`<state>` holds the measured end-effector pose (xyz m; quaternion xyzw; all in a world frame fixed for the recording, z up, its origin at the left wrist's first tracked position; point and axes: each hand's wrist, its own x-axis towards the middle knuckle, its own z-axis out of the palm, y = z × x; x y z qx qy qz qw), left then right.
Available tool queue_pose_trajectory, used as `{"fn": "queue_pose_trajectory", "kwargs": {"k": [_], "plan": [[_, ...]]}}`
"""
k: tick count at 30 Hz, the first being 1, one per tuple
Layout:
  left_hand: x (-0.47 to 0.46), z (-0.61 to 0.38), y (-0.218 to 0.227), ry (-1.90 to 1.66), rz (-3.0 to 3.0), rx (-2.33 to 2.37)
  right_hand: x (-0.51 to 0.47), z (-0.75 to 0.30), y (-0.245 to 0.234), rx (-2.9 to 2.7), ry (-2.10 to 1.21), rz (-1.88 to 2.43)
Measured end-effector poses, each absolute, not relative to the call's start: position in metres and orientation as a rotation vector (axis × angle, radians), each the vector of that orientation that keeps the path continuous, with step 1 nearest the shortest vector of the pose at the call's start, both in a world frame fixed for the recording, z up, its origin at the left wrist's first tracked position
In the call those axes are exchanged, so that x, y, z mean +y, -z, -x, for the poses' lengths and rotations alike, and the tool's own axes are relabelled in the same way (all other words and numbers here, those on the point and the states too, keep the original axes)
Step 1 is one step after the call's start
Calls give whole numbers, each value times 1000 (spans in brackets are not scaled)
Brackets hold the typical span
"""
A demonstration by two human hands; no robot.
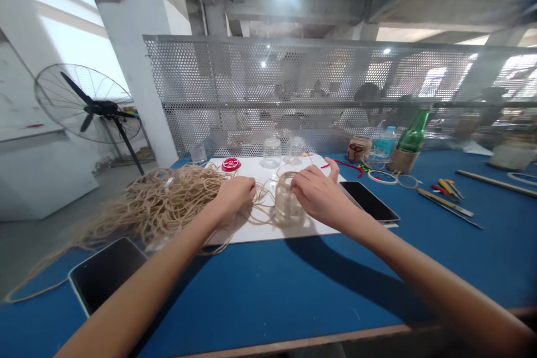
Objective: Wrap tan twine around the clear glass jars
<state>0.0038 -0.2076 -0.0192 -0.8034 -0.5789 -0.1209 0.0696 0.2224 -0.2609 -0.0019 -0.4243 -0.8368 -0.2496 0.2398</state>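
A clear glass jar [287, 201] stands on a white board [268, 229] in front of me, with tan twine wound about its lower part. My right hand [319, 193] rests against the jar's right side, fingers curled around it. My left hand [235, 193] is closed in a fist on strands of twine just left of the jar. A big loose heap of the same twine [161, 204] spreads to the left of that hand.
The table top [268, 291] is blue. A dark phone [104, 271] lies near left, another phone [369, 201] right of the jar. Behind stand a red lid [231, 164], empty jars [272, 152], a green bottle [413, 134], tools [447, 196], a mesh screen [335, 84] and a fan [90, 106].
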Motion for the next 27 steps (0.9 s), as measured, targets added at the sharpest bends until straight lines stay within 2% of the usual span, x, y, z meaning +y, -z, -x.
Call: {"fn": "queue_pose_trajectory", "kwargs": {"k": [2,4,9,12,16,18,23,27], "plan": [[-204,1,13,425,2385,-1770,-261,-224,1,-2267,634,1163],[-204,6,2,633,2363,-1773,-262,-225,0,-2247,599,1173],[-221,9,-42,1646,2361,-1542,-267,-227,-8,-2294,657,1129],[-233,10,-64,1892,2393,-1357,-268,-227,-14,-2307,691,1103],[-245,11,-79,1914,2391,-1276,-268,-228,-23,-2281,623,1100],[-252,9,-82,1849,2387,-1252,-268,-227,-29,-2244,477,1079],[-280,-10,-88,1513,2339,-1204,-272,-213,-47,-2156,-345,802],[-295,-21,-100,1266,2296,-1166,-274,-203,-61,-1982,-698,559]]}}
